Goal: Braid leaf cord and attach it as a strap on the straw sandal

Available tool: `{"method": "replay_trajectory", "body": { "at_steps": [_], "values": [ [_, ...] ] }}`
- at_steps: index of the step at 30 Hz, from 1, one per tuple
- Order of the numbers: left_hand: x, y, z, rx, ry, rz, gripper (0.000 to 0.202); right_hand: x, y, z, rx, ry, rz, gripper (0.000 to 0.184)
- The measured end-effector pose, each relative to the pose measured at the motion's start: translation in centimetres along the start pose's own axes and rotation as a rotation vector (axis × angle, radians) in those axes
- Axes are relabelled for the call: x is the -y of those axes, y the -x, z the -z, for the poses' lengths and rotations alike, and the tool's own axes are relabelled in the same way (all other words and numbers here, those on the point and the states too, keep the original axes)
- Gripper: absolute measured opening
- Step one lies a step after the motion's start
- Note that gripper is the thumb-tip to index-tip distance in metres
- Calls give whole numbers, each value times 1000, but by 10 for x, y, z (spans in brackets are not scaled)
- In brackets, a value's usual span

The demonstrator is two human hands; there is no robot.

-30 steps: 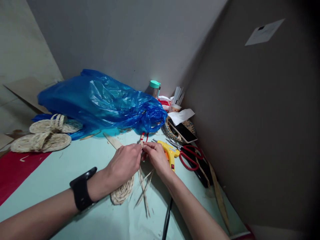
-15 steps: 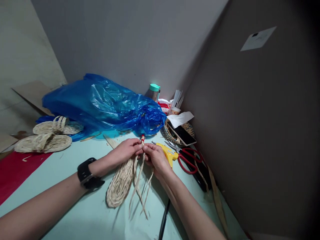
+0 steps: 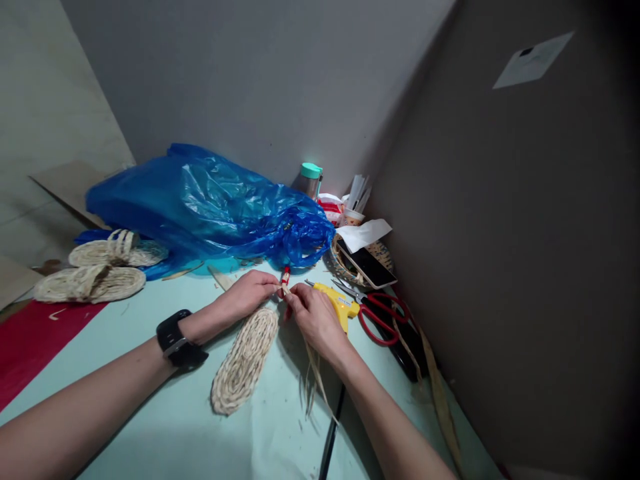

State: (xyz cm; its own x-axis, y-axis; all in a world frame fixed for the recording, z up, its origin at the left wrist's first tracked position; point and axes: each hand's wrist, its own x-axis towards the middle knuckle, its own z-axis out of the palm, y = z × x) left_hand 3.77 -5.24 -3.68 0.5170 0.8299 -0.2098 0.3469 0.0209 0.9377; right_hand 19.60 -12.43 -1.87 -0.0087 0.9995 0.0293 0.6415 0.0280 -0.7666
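My left hand (image 3: 253, 291) and my right hand (image 3: 316, 315) meet over the table, fingertips pinching the natural fibre strands (image 3: 314, 377) just below a red-bound end (image 3: 285, 275). The loose strands trail down from under my right hand. Beneath and left of my hands lies a woven straw sole (image 3: 245, 363), flat on the table. A yellow glue gun (image 3: 339, 305) rests right beside my right hand, and red-handled scissors (image 3: 377, 320) are farther right.
A big blue plastic bag (image 3: 210, 207) lies along the back wall. Woven slippers (image 3: 93, 283) are at the left on red material (image 3: 43, 340). At the right back stand a bottle (image 3: 311, 179) and a basket (image 3: 340, 263) holding a phone (image 3: 367, 263).
The loose strands have swung from between my hands to the right, below my right hand, so more of the sole shows. Both hands stay pinched near the red-bound end.
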Motion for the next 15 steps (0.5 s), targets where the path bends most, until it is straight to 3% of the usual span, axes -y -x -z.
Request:
{"method": "replay_trajectory", "body": {
  "at_steps": [7,12,15],
  "values": [
    [-3,1,-11,-115,28,94,23,4,4,1,3,223,23,21],
    [-6,2,-13,-114,58,126,21,3,3,15,-55,263,47,23],
    [-7,3,-15,-117,80,119,24,9,5,13,-75,267,60,28]
  ]
}}
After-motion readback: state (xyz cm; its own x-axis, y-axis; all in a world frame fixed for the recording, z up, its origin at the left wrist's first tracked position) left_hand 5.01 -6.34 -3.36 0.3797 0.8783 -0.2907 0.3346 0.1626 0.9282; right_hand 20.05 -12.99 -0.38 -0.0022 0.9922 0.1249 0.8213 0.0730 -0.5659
